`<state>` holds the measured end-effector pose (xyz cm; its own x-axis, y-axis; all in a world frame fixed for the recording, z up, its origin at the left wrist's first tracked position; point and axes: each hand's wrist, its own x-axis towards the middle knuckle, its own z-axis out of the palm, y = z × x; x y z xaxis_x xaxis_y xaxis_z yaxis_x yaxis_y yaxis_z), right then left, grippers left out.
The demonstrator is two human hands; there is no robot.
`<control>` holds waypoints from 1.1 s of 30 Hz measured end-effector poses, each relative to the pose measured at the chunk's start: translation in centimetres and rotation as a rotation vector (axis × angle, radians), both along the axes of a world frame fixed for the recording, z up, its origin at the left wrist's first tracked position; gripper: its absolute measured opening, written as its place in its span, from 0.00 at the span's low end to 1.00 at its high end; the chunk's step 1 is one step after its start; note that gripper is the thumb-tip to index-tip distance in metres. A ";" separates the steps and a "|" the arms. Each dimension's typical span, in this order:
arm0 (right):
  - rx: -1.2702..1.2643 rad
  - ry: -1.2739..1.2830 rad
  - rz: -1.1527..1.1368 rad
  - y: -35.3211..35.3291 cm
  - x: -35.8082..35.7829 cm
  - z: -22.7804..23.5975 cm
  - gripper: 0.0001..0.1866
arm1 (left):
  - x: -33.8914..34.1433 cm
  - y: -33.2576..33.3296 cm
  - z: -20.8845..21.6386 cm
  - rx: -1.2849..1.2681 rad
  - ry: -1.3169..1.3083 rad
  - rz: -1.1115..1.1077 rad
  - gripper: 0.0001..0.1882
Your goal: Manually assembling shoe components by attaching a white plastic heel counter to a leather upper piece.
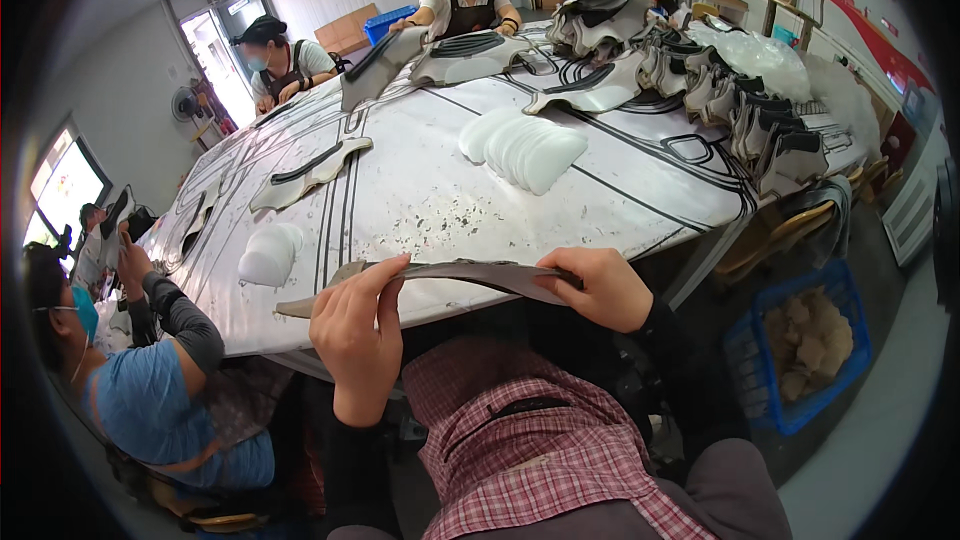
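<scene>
A curved, thin grey panel is stretched between my two hands just above the table's near edge, seen almost edge-on. My left hand pinches it left of its middle, and its pointed left end sticks out past my fingers. At the right end my right hand grips it, thumb and fingers closed on the edge. Left of the panel lies a small stack of white rounded pads. Farther off sits a fanned stack of similar white pads. A grey panel with a black strip rests on the table at mid-left.
Dark scraps are scattered over the white table. Many grey-and-black panels stand in rows at the right. A blue crate of tan material is on the floor right. A person in blue sits close left; several others work across the table.
</scene>
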<state>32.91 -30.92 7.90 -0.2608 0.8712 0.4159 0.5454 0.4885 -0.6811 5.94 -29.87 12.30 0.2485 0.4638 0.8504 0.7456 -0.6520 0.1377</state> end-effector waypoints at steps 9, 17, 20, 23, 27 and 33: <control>0.049 -0.064 0.026 0.4 -0.8 0.4 0.07 | -1.3 0.1 -0.6 0.007 -0.014 -0.003 0.13; 0.029 -0.105 0.035 0.4 -1.2 0.4 0.10 | -1.7 -0.9 -0.4 -0.037 -0.016 0.006 0.17; 0.058 -0.090 0.042 0.5 -1.4 0.2 0.07 | -1.9 -1.0 -0.3 -0.048 -0.016 0.015 0.17; 0.063 -0.116 0.042 0.5 -1.5 0.1 0.08 | -1.8 -1.1 -0.2 -0.045 -0.020 0.012 0.17; 0.054 -0.054 0.054 0.6 -2.2 -0.4 0.05 | -1.0 -0.6 0.3 0.017 -0.034 -0.013 0.16; 0.089 0.254 -0.144 2.7 -5.4 -0.1 0.12 | 3.4 -1.0 -0.3 0.319 0.157 0.238 0.15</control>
